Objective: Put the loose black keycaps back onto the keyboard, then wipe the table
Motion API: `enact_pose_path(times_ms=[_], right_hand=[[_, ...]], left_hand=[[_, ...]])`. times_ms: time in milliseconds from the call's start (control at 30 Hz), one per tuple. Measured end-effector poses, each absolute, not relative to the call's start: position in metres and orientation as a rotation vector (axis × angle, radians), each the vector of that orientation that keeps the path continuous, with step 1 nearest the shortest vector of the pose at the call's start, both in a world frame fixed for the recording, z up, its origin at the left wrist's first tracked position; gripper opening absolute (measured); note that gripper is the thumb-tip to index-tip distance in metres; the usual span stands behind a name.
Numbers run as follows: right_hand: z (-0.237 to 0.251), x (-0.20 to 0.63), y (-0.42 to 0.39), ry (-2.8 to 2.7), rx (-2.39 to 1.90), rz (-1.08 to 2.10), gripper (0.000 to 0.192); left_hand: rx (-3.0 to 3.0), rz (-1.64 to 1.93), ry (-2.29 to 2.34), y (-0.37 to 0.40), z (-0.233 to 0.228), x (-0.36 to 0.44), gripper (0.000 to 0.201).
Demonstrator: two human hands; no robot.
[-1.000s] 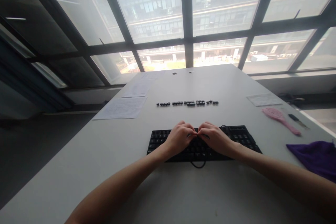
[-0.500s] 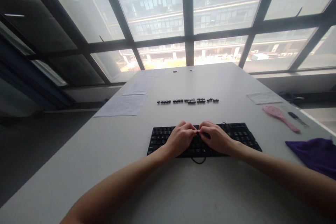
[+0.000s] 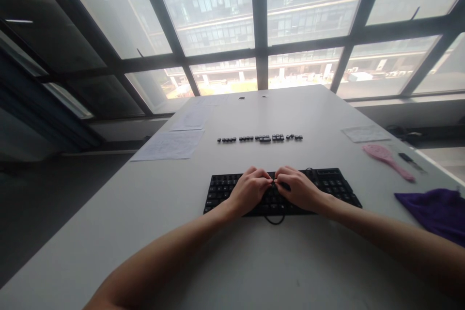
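Note:
A black keyboard [image 3: 221, 193] lies across the middle of the white table, and both of my hands rest over it. My left hand [image 3: 252, 185] is closed, its thumb and fingertips pinched at a small black keycap [image 3: 273, 181] near the top row. From the other side, my right hand [image 3: 296, 186] is closed on the same spot, with its curled fingers almost touching the left ones. Fingers hide most of that keycap. Beyond the keyboard, several loose black keycaps [image 3: 278, 137] form a broken row on the table.
Sheets of paper [image 3: 169, 145] lie at the left edge. To the right are a pink hairbrush [image 3: 385, 156], a small dark-handled tool [image 3: 410, 161], a flat pale packet [image 3: 365, 133] and a purple cloth [image 3: 436, 210]. A cable loop [image 3: 275, 221] sticks out below the keyboard.

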State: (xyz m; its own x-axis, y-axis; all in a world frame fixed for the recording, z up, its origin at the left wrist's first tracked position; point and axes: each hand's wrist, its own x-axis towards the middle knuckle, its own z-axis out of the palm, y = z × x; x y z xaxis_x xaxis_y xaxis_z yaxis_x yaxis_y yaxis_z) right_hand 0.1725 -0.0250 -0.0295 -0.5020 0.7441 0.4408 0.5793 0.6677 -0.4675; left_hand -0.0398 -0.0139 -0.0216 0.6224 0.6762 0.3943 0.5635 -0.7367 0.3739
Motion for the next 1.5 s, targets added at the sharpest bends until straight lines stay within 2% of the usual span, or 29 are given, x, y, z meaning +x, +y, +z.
enact_pose_path(times_ms=[200,400,600,1067,1367,1500], right_hand=[[-0.019,0.176,-0.016,-2.19,-1.092,0.405,0.011],[-0.008,0.177,0.059,-2.183,-1.351,0.139,0.02],[-0.009,0.164,0.126,-2.374,-1.515,-0.094,0.025],[-0.024,0.155,0.149,-2.467,-1.399,-0.051,0.022],[-0.015,0.162,0.129,-2.327,-1.398,0.03,0.018],[-0.007,0.179,0.095,-2.126,-1.278,0.217,0.013]], left_hand=[[2.428,0.788,1.028,0.012,-0.009,-0.046,0.017],[2.533,0.726,1.458,0.099,0.002,-0.04,0.02],[2.589,0.629,1.597,0.153,-0.002,-0.019,0.018],[2.65,0.499,1.558,0.154,-0.012,-0.012,0.026],[2.472,0.608,1.575,0.155,-0.014,-0.022,0.014],[2.383,0.638,1.53,0.139,-0.003,-0.017,0.01]])
